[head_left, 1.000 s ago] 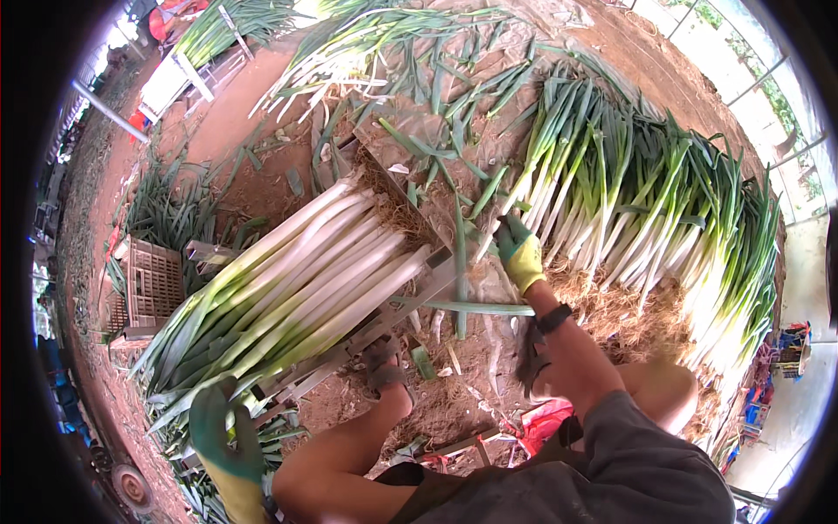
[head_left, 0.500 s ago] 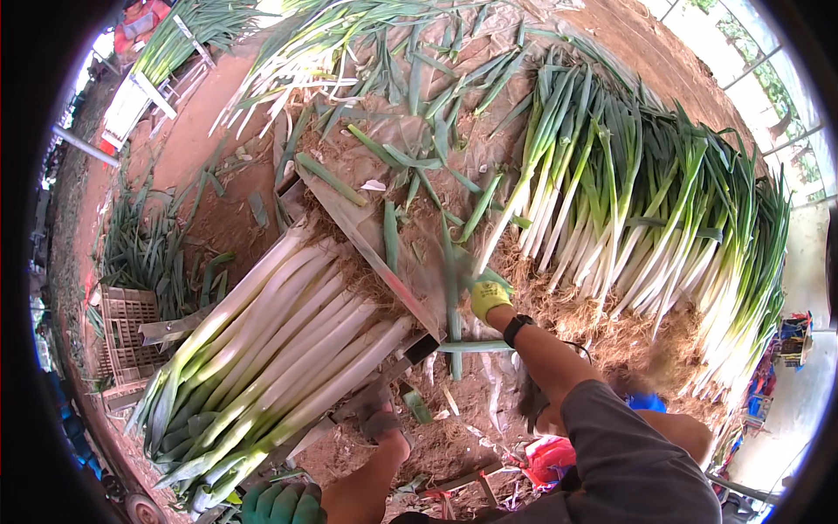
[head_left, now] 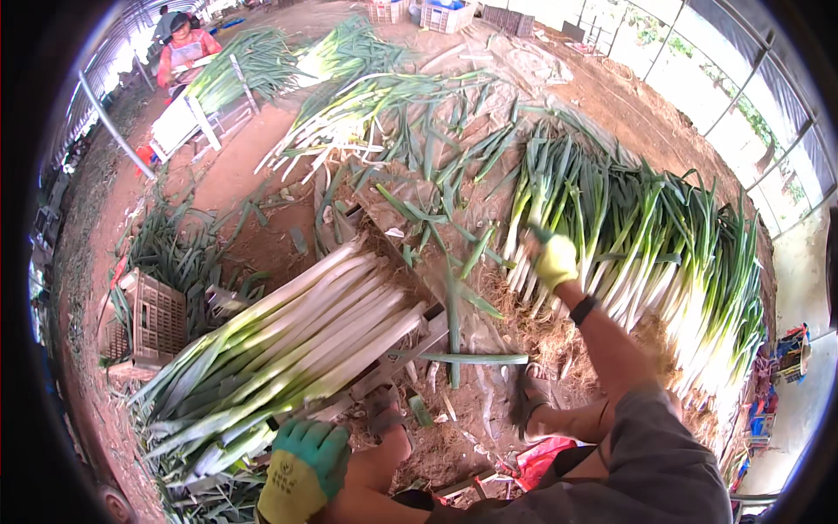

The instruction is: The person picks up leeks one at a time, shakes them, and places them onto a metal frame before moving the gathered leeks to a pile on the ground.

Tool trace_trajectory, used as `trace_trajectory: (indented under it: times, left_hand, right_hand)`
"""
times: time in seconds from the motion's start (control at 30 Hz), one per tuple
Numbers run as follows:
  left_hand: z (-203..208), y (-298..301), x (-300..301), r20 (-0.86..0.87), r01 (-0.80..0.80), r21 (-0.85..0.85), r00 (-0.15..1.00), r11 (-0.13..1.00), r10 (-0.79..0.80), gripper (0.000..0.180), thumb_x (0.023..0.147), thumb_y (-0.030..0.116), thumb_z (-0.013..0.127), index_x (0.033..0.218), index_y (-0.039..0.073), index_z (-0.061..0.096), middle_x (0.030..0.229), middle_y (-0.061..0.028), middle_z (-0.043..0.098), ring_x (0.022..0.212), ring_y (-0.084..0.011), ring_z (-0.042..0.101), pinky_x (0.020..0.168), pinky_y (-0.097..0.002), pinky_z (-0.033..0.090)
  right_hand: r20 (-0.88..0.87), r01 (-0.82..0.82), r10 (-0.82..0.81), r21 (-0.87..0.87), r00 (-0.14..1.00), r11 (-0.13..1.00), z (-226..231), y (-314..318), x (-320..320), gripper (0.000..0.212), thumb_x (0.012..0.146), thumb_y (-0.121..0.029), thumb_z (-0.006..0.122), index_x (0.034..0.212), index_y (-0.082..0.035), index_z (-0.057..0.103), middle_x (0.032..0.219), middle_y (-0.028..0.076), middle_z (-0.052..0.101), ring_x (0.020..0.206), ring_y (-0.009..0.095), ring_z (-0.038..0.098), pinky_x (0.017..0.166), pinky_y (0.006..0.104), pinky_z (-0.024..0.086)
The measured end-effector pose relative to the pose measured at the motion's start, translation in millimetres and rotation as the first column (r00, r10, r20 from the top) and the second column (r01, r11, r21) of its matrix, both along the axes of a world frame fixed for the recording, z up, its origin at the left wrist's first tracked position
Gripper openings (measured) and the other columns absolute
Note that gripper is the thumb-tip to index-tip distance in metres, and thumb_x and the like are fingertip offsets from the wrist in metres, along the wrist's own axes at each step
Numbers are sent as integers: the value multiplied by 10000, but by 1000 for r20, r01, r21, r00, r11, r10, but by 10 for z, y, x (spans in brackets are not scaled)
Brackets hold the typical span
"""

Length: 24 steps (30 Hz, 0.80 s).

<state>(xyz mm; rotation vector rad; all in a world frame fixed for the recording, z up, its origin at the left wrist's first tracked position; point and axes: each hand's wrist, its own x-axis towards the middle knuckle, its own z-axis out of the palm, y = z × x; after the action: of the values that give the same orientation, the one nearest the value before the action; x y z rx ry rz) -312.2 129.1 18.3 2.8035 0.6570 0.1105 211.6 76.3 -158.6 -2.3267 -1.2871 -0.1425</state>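
My right hand [head_left: 554, 259], in a yellow-green glove, reaches over the left end of a broad row of leeks [head_left: 650, 236]. Its fingertips are smeared by motion beside the white stems, so a grip on one cannot be made out. Low on the left, my left hand [head_left: 305, 467] has its gloved fingers curled closed by my knee; whatever lies inside them is hidden. Just beyond it, a batch of leeks [head_left: 297, 323] lies side by side on a slanted rack, roots against an upright board [head_left: 410, 262] and green leaves toward the lower left.
A plastic crate [head_left: 157, 319] stands at left by heaped leaf trimmings [head_left: 175, 240]. Loose leeks [head_left: 340, 122] and cut leaves lie on the soil ahead. A person [head_left: 188, 48] works behind another leek pile at the far left. My sandalled feet are below; red plastic [head_left: 543, 461] lies nearby.
The view has tilted up. My right hand has moved from the root end of a leek up along the stems. More of my left hand has come into view.
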Motion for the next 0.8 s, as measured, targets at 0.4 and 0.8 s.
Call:
trace_trajectory:
  times: [0.4, 0.8]
  left_hand:
    - [290, -265, -598, 335, -266, -221, 883, 938, 329, 297, 865, 92, 710, 1157, 37, 700, 1089, -180, 717, 1017, -389, 668, 880, -459, 531]
    - [974, 187, -1047, 774, -723, 423, 602, 547, 196, 914, 775, 229, 850, 1520, -43, 395, 1519, -293, 445, 1380, -500, 442, 1145, -567, 384]
  right_hand:
    - [-181, -342, 598, 678, 781, 651, 4102, -576, -727, 269, 1011, -205, 687, 1150, 18, 744, 945, 76, 780, 851, 116, 700, 763, 273, 554]
    - [-150, -343, 965, 913, 217, 219, 4292, -1485, -1640, 337, 1076, -370, 507, 1247, -96, 604, 939, 101, 660, 793, 228, 608, 761, 360, 465]
